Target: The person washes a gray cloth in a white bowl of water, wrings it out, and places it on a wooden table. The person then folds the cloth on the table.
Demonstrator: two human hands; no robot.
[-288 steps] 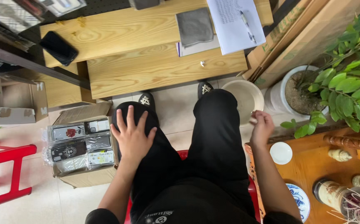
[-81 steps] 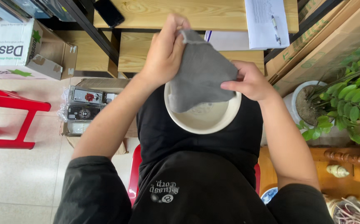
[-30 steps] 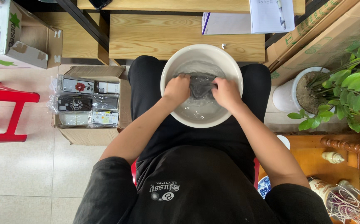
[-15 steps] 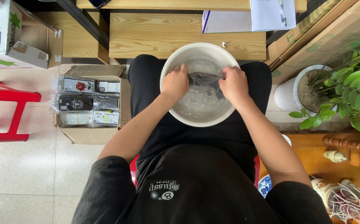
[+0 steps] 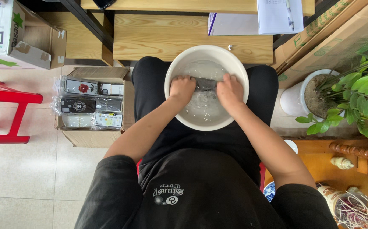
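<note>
Cloth (image 5: 206, 83) lay wet in the white basin (image 5: 179, 63) on my lap; my left hand (image 5: 181, 89) and right hand (image 5: 230, 90) were closed on its ends. I judged it soft, heavy, slippery.

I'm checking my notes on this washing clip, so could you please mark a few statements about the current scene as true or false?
1. Both hands are in the white basin. True: the left hand and right hand grip a grey cloth in the water.
2. The basin stands on the wooden bench. False: it rests on the person's lap.
3. A potted plant stands to the person's right. True.
4. The cardboard box on the floor is empty. False: it holds wrapped packages.
</note>
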